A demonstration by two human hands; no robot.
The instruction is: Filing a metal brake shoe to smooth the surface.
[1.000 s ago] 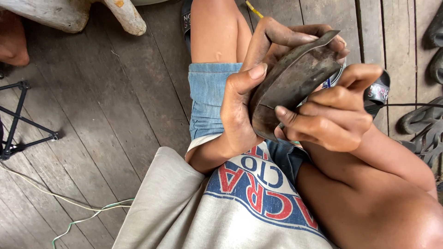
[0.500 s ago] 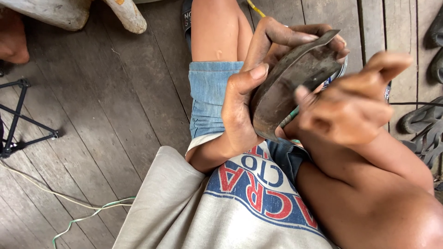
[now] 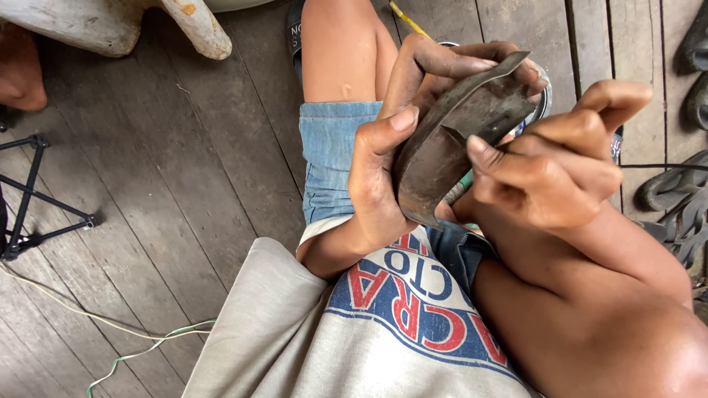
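The left hand is cupping a curved dark rubber strip, fingers clamped around it; the right hand is pinching a thin green-handled tool against it, fingers bunched together.

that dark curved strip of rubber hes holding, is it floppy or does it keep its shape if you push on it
The dark rubber strip is probably springy rather than limp: it holds an even curve between the left hand and right hand. It seems light, since fingertips alone carry it. Its dull, scuffed surface suggests it is not slippery.
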